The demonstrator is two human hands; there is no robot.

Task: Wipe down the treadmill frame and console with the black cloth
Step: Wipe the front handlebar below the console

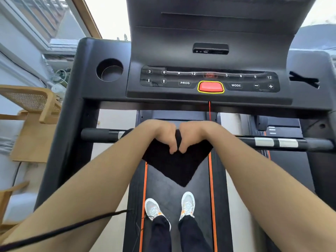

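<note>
Reaching forearms [91, 188] forward, gripping the black cloth [178, 166] with left hand [161, 135] and right hand [193, 135]. Dangling it over the belt [169, 190], below the console [209, 79].

This looks like a room in a home set up for exercise: a treadmill console [209, 82] stands beside a wood-framed window [87, 17], with a cane-backed wooden chair [31, 99] at its side.

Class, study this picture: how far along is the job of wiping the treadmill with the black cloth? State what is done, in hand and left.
Done: nothing shows as wiped. In hand: the left hand and right hand together grip the black cloth below the console, not touching it. Left: seemingly all of the console and the frame.
</note>
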